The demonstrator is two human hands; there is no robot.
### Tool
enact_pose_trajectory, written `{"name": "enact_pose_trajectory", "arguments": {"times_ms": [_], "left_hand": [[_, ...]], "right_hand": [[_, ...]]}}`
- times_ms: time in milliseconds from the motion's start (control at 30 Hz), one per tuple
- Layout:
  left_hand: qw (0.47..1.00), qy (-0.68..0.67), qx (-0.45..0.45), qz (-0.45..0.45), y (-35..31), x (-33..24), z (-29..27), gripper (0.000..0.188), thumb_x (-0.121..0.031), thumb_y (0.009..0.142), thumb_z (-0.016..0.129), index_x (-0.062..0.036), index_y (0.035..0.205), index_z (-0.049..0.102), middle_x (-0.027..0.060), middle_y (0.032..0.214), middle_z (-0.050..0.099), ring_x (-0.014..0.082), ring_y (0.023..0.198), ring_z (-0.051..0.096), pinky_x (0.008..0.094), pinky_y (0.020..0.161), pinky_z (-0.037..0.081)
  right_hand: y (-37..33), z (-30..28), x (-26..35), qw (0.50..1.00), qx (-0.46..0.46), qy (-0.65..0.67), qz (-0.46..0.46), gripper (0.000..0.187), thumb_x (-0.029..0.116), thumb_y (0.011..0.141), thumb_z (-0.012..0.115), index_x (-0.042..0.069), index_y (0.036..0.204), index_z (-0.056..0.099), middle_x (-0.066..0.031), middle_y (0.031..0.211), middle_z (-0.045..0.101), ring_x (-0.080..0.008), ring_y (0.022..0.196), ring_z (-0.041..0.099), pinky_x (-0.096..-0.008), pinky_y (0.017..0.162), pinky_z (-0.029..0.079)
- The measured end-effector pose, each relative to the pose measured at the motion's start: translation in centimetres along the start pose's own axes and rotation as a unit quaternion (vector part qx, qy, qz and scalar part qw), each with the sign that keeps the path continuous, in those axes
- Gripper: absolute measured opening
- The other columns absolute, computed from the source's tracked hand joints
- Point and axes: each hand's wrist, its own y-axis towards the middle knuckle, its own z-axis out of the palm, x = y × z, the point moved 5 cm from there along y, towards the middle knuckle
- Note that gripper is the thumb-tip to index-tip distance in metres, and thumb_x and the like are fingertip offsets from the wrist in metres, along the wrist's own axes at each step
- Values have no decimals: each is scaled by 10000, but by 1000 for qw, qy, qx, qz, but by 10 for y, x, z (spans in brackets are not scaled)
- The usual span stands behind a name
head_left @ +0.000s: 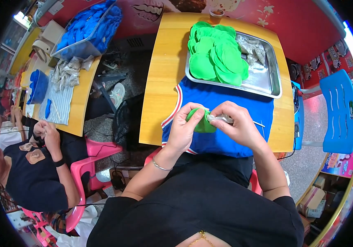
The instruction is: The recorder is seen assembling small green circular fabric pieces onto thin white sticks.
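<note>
My left hand [181, 129] pinches a bright green cloth piece [205, 124], which looks like a small pouch. My right hand [239, 122] grips a crumpled clear plastic packet [222, 118] at the pouch's right edge; part of the packet is hidden by my fingers. Beside my right hand a thin pale stick [259, 124] pokes out, and I cannot tell whether it is held or lies on the cloth. Under both hands a blue jersey [234, 142] with white and red trim is spread. Beyond it, a metal tray [271, 78] carries many green cloth pieces [219, 53] and several clear packets [251, 49].
A small cup [216, 15] stands at the far edge of the wooden table [156, 90]. At right is a blue chair [339, 111]. To the left, another person [36, 164] works at a second table holding a tub of blue pieces [88, 31] and several packets [67, 74].
</note>
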Motion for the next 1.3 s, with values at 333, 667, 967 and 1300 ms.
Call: {"name": "enact_pose_trajectory", "arguments": {"times_ms": [333, 667, 967, 1300], "left_hand": [[999, 21, 4, 30, -4, 6, 7, 100, -130, 893, 596, -32, 908, 600, 1, 894, 580, 59, 829, 523, 201, 763, 416], [991, -114, -23, -68, -10, 20, 8, 177, -168, 907, 580, -44, 1029, 547, 2, 926, 566, 65, 851, 542, 226, 762, 457], [998, -51, 7, -23, -13, 19, 14, 147, -132, 892, 600, -46, 990, 532, -2, 898, 555, 47, 824, 519, 206, 732, 439], [990, -136, -16, -40, -11, 15, 18, 100, -146, 923, 548, -48, 942, 554, 4, 869, 565, 56, 812, 521, 213, 740, 431]], "right_hand": [[1, 6, 0, 987, -91, -130, 24, 252, 38, 683, 673, 28, 886, 523, -106, 736, 566, -257, 665, 581, -319, 577, 455], [2, -6, -13, 991, 9, 118, 67, 316, 65, 856, 544, 19, 1167, 521, -48, 926, 581, -89, 757, 525, -239, 685, 448], [1, -13, -4, 994, -7, 53, 96, 302, 75, 824, 601, 40, 1119, 552, -118, 910, 627, -154, 854, 615, -268, 729, 477], [-7, 1, -12, 962, -130, 233, 63, 184, 18, 777, 627, -12, 946, 558, -53, 843, 614, -101, 785, 582, -248, 705, 470]]}}
